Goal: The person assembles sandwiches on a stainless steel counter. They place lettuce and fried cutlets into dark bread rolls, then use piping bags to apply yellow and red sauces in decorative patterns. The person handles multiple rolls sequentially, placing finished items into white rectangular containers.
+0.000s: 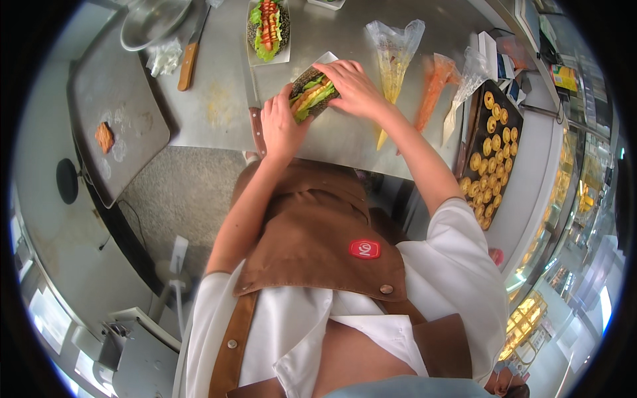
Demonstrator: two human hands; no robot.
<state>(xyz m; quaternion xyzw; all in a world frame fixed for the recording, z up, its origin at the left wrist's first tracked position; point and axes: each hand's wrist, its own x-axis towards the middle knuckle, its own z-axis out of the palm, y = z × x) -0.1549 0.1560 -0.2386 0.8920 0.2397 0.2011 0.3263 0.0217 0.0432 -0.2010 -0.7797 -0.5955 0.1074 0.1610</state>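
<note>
A dark seeded bun (314, 94) with lettuce, a yellow sauce and a filling lies tilted above the steel table, a white paper tray (326, 57) partly showing behind it. My left hand (282, 127) holds its lower left end; my right hand (354, 89) grips the upper right end. Beyond them, a finished-looking bun with lettuce and red sauce (268, 27) sits in another paper tray. A brown-handled knife (257, 132) lies just left of my left hand. To the right are piping bags with yellow (390, 74), orange (432, 94) and pale contents (463, 94).
A wooden-handled knife (187, 64), crumpled plastic (165, 56) and a metal bowl (152, 22) are at the upper left. One browned piece of food (104, 138) lies on a large baking tray (134, 94). Small tarts (491, 164) fill a dark tray at the right.
</note>
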